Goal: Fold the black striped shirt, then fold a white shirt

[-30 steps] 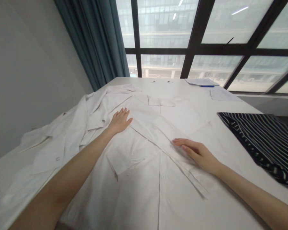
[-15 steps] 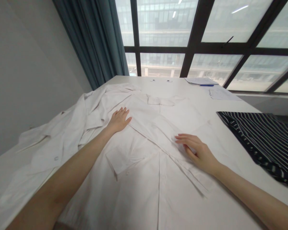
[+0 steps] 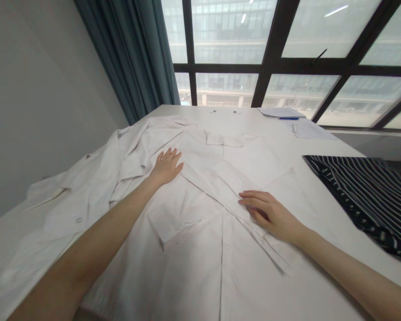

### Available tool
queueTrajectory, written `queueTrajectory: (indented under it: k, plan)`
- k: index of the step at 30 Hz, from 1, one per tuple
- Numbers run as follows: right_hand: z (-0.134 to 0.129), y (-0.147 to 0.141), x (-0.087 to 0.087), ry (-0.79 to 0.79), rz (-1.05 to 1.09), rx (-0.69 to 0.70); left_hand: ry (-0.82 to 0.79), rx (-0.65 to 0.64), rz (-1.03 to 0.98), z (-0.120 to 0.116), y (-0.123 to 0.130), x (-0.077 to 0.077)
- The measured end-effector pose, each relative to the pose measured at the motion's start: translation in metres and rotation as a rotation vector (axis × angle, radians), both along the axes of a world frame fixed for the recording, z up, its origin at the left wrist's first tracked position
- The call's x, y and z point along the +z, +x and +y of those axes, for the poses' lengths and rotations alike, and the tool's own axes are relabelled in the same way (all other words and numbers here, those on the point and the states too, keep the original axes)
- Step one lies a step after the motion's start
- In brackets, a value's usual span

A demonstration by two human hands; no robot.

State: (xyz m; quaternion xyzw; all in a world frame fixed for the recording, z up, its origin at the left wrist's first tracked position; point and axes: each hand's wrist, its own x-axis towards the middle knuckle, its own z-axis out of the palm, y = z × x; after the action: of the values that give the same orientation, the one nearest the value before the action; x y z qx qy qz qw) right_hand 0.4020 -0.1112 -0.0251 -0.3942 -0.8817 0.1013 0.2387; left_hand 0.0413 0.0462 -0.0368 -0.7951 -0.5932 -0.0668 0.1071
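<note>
A white shirt (image 3: 194, 267) lies spread on the white table, its collar (image 3: 224, 140) toward the window and its sleeves folded across the front. My left hand (image 3: 168, 167) rests flat on the shirt near the shoulder at left, fingers spread. On the sleeve that crosses toward the lower right lies my right hand (image 3: 267, 211), fingers loosely bent and slightly apart, holding nothing. One cuff (image 3: 167, 225) lies below my left hand.
Another white garment (image 3: 100, 165) lies rumpled at the left. Black-and-white striped cloth (image 3: 367, 196) is at the right. Papers (image 3: 280, 112) and a blue pen (image 3: 289, 118) lie at the far edge, below the window. A blue curtain (image 3: 133, 53) hangs at back left.
My right hand has moved slightly left and down along the sleeve. My left hand has stayed in nearly the same place.
</note>
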Motion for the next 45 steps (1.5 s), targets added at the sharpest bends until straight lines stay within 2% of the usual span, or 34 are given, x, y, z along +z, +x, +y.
queueTrajectory:
  k: [3, 7, 9, 12, 14, 16, 19, 22, 25, 33, 37, 45]
  plan:
    - [0.000, -0.001, 0.000, 0.002, -0.007, 0.003, 0.059, -0.135, 0.053, -0.005, 0.007, 0.010]
    - [0.000, -0.001, 0.000, -0.002, -0.023, -0.002, -0.069, -0.335, 0.013, -0.026, 0.028, 0.028]
    - [0.001, -0.001, -0.001, -0.005, -0.029, 0.004, -0.152, -0.458, -0.043, -0.050, 0.041, 0.036]
    - [0.001, -0.001, -0.001, -0.002, -0.028, 0.009, -0.207, -0.677, -0.151, -0.100, 0.054, 0.045]
    - [0.001, -0.001, -0.002, -0.001, -0.025, 0.007, -0.215, -0.709, -0.242, -0.136, 0.052, 0.046]
    - [0.001, -0.001, -0.002, 0.000, -0.024, 0.007, -0.197, -0.667, -0.330, -0.165, 0.041, 0.041]
    - [0.001, -0.001, -0.002, 0.003, -0.027, 0.007, -0.185, -0.587, -0.412, -0.188, 0.019, 0.026]
    - [0.001, -0.001, -0.002, 0.010, -0.022, 0.010, -0.189, -0.525, -0.486, -0.193, 0.003, 0.012]
    - [0.002, 0.000, -0.003, 0.017, -0.012, 0.013, -0.165, -0.504, -0.522, -0.193, 0.001, 0.006]
    - [0.002, 0.001, -0.003, 0.015, -0.025, 0.021, 0.052, -0.683, -0.345, -0.194, 0.009, 0.017]
    - [0.001, 0.000, -0.002, 0.020, -0.025, 0.019, 0.141, -0.710, -0.287, -0.196, 0.008, 0.020]
    - [0.002, 0.002, -0.004, 0.017, -0.027, 0.023, 0.123, -0.816, -0.107, -0.197, 0.008, 0.030]
